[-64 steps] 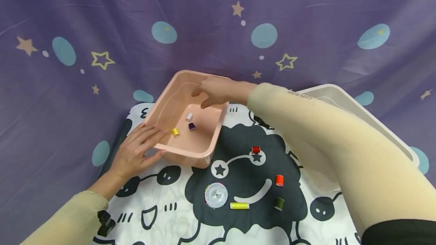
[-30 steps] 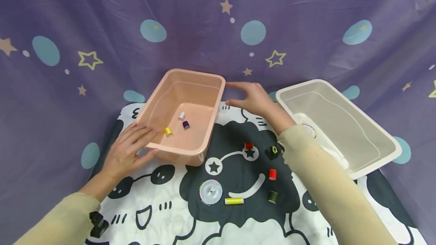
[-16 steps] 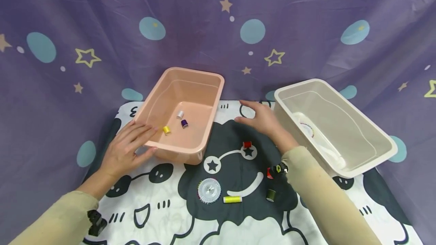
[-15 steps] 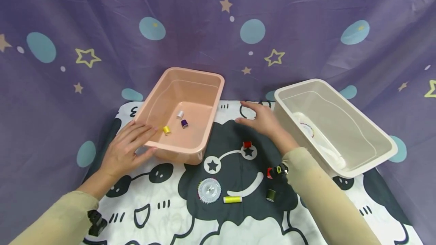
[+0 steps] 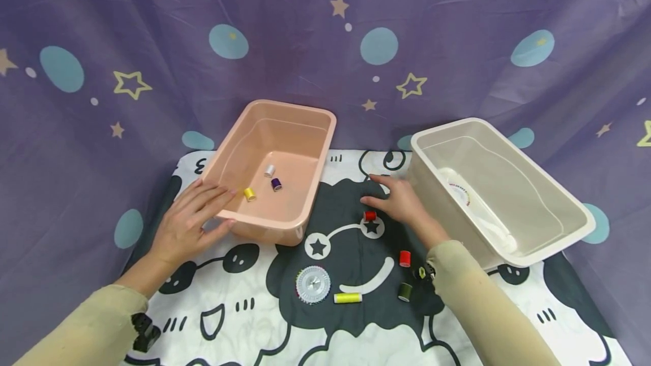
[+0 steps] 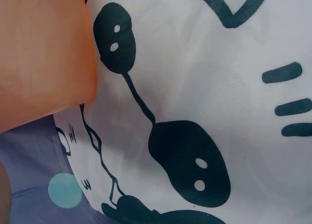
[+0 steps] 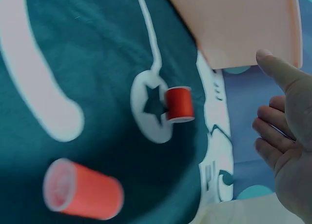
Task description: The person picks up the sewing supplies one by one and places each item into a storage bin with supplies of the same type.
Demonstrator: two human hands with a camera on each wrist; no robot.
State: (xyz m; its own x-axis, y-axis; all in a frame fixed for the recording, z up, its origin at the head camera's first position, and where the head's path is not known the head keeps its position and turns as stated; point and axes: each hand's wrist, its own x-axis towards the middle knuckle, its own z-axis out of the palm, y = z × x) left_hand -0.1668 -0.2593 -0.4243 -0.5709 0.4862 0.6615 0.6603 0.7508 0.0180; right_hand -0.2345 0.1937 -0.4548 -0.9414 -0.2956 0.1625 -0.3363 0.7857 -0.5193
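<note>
My left hand [image 5: 195, 219] rests with straight fingers on the near left corner of the pink plastic bin [image 5: 274, 225]. Inside that bin lie a white thread spool [image 5: 269, 171], a purple one [image 5: 276, 184] and a yellow one [image 5: 249, 194]. My right hand [image 5: 399, 202] holds nothing; its thumb and fingers are spread just above a dark red thread spool [image 5: 369, 216]. In the right wrist view the same red spool [image 7: 180, 104] lies apart from the fingers, with an orange-red spool [image 7: 87, 190] nearer the camera.
A cream bin [image 5: 534, 185] at the right holds a pin wheel [image 5: 459, 194]. On the printed cloth lie another pin wheel [image 5: 312, 284], a long yellow spool [image 5: 348, 297], an olive spool [image 5: 404, 292] and an orange-red spool [image 5: 404, 258]. A purple curtain [image 5: 305, 44] hangs behind.
My right hand has come out of the pink bin and moved right and nearer, to above the dark red spool. The left hand has stayed at the bin's corner.
</note>
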